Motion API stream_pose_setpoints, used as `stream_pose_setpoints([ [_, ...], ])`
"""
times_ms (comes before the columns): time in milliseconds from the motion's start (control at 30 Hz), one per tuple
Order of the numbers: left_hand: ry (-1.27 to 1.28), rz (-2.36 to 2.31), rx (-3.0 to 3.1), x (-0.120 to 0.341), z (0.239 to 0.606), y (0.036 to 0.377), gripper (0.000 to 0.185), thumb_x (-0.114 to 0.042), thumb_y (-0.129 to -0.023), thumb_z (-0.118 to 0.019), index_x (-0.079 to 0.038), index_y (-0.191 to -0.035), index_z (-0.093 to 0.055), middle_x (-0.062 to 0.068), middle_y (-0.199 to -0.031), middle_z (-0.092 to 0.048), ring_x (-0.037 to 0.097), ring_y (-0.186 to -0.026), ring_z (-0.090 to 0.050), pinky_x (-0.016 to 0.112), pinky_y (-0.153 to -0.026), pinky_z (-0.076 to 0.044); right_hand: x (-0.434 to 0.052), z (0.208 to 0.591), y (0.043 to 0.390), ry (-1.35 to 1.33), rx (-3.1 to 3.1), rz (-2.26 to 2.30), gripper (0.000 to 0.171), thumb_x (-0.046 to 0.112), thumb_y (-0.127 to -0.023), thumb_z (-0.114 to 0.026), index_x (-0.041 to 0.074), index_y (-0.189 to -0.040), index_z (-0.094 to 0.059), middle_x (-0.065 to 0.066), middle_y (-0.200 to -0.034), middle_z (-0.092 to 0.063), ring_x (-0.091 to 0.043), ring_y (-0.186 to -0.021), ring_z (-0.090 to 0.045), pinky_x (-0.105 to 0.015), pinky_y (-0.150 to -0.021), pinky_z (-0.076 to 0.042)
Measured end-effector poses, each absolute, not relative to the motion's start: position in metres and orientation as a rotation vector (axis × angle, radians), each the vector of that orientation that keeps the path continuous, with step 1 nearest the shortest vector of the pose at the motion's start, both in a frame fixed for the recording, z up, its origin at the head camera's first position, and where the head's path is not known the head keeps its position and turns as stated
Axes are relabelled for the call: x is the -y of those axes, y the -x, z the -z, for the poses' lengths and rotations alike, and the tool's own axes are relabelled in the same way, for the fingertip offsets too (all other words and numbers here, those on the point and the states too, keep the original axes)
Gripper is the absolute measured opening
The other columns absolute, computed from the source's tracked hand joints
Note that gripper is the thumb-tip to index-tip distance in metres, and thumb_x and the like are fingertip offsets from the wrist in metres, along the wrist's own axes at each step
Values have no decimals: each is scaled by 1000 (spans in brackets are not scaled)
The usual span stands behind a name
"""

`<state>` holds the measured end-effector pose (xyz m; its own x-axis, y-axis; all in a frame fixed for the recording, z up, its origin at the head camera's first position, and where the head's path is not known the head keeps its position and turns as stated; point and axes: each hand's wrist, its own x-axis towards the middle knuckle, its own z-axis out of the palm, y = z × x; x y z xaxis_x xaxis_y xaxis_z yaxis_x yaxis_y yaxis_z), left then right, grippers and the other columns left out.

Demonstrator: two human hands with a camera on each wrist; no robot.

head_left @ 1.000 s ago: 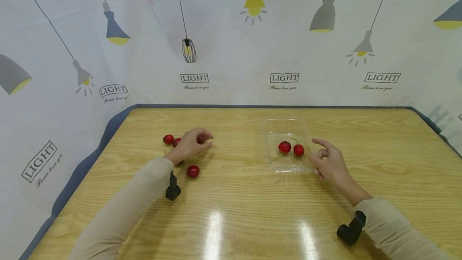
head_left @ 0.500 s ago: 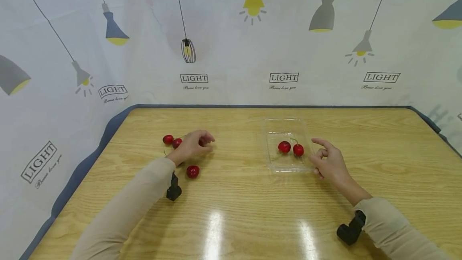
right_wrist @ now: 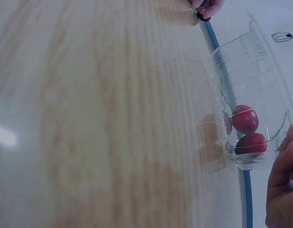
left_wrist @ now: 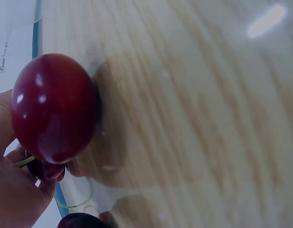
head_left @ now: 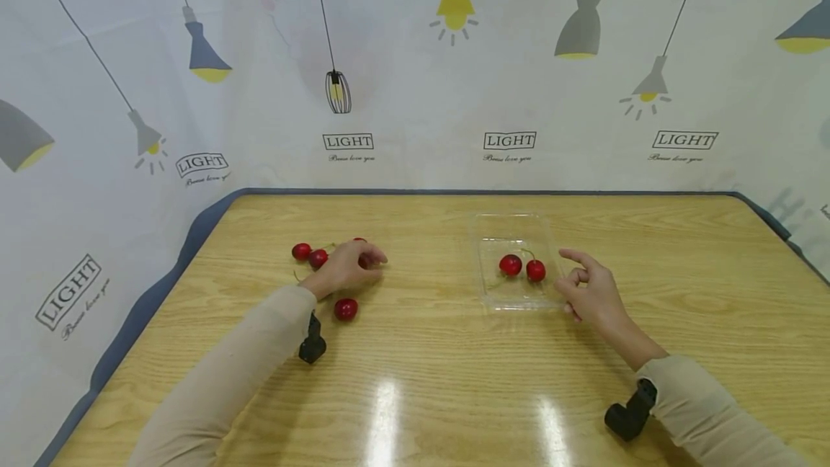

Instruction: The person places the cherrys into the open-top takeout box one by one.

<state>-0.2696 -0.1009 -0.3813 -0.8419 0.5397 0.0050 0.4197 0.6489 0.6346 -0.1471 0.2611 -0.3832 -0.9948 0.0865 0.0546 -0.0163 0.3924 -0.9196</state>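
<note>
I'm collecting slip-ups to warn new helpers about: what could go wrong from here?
The nearest loose cherry lies on the table close to the left hand and its black wrist camera; a careless sweep of that arm might set it rolling.

The right hand is right at the side of the clear container, so a bump could shift it and jostle the two cherries inside.

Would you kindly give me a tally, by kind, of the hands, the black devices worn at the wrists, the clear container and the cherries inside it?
Hands: 2, the left hand and the right hand
Black wrist devices: 2
Clear container: 1
Cherries inside it: 2
Total: 7
</note>
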Motion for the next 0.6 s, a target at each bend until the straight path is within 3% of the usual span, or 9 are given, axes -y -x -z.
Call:
stream_pose_setpoints([
  [600, -843, -925, -2640, 102, 380, 267, 23, -12, -77, -68, -4, -99, -64, 4, -88, -60, 16, -81, -54, 30, -74, -45, -261, 384, 147, 82, 2541, -1691, 54, -4, -81, -47, -2, -133, -30, -2, -60, -41, -9, -39, -44, -26, -34, -38],
])
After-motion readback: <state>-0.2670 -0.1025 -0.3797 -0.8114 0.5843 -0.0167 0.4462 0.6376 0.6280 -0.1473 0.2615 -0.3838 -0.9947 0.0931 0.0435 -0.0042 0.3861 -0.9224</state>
